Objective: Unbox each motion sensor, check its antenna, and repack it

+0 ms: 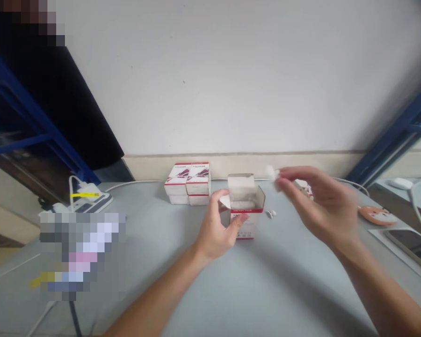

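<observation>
My left hand (217, 229) grips an open white and red cardboard box (247, 224) marked "DETECTOR", thumb on its front and fingers around its left side. The box stands upright on the table with its top flaps raised. To the right of the box and slightly above it, my right hand (319, 201) pinches a small white object (271, 173) between thumb and fingertips; motion blur hides what kind it is. A small white piece (271, 214) lies on the table just right of the box.
Two closed boxes (187, 185) stand side by side near the wall. Behind my right hand another box (304, 187) is partly hidden. At right lie an orange animal-faced item (377, 215) and a phone (412, 245). A power strip (91, 201) and a pixelated item (82, 255) are at left.
</observation>
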Demonstrator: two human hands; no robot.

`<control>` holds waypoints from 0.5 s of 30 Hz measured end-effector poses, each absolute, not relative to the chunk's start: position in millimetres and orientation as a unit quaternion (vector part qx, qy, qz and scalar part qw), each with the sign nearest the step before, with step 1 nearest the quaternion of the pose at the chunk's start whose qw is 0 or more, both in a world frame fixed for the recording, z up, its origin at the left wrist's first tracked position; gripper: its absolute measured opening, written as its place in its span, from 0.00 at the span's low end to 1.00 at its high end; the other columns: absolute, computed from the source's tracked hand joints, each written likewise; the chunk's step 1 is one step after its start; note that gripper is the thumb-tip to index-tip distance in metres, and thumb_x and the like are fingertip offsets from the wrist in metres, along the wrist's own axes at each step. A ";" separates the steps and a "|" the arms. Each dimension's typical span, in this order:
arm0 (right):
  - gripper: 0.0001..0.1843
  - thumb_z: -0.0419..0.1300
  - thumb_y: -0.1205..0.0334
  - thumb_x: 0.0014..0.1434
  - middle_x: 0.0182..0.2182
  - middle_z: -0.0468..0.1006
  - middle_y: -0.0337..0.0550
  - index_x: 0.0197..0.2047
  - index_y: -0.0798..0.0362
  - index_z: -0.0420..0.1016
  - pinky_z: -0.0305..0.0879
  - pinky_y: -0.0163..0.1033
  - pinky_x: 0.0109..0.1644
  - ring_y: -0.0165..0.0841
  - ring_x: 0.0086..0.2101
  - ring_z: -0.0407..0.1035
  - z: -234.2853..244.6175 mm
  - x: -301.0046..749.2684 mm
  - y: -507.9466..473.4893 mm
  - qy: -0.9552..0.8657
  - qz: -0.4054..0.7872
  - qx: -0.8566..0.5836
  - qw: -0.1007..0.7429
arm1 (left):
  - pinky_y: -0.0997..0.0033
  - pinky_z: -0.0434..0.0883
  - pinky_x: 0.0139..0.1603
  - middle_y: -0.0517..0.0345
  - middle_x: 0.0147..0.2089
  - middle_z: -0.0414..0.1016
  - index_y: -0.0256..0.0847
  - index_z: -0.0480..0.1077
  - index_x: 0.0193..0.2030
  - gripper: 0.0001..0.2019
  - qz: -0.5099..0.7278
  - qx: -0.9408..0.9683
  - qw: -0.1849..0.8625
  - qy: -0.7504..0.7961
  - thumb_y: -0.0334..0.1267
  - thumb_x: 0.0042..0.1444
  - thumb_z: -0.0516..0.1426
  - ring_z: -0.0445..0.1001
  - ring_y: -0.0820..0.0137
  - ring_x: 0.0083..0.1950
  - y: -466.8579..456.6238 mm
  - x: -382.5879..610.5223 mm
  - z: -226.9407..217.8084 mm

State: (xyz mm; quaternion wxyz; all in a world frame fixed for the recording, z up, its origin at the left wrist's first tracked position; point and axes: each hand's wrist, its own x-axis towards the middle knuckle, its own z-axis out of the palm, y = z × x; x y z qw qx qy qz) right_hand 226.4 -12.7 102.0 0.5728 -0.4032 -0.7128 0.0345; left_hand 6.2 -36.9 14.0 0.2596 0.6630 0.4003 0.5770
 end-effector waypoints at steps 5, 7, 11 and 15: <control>0.10 0.59 0.66 0.69 0.36 0.84 0.42 0.39 0.47 0.81 0.71 0.47 0.46 0.39 0.36 0.77 132.6 196.1 -22.4 -0.894 0.001 -0.296 0.336 | 0.52 0.76 0.57 0.46 0.60 0.72 0.48 0.57 0.66 0.26 0.585 0.665 0.256 0.388 0.42 0.66 0.63 0.78 0.59 0.55 -36.9 6.8 14.2; 0.12 0.57 0.70 0.66 0.32 0.83 0.42 0.37 0.48 0.81 0.69 0.45 0.40 0.38 0.32 0.74 130.5 190.8 -17.0 -0.900 0.008 -0.328 0.287 | 0.53 0.76 0.57 0.46 0.61 0.71 0.48 0.57 0.66 0.26 0.589 0.671 0.242 0.381 0.42 0.66 0.63 0.77 0.59 0.56 -35.8 6.6 13.4; 0.12 0.58 0.72 0.63 0.31 0.81 0.41 0.33 0.48 0.78 0.65 0.42 0.36 0.37 0.30 0.71 124.2 189.7 -11.6 -0.885 0.030 -0.383 0.263 | 0.52 0.76 0.59 0.46 0.61 0.71 0.48 0.56 0.66 0.28 0.584 0.681 0.239 0.372 0.40 0.64 0.65 0.77 0.60 0.56 -33.7 4.6 11.3; 0.13 0.56 0.74 0.63 0.31 0.81 0.40 0.32 0.48 0.77 0.66 0.44 0.40 0.37 0.31 0.72 124.5 186.5 -12.0 -0.887 0.032 -0.376 0.265 | 0.52 0.76 0.59 0.46 0.62 0.70 0.48 0.57 0.65 0.27 0.580 0.681 0.241 0.376 0.39 0.65 0.64 0.77 0.59 0.56 -34.1 3.9 12.5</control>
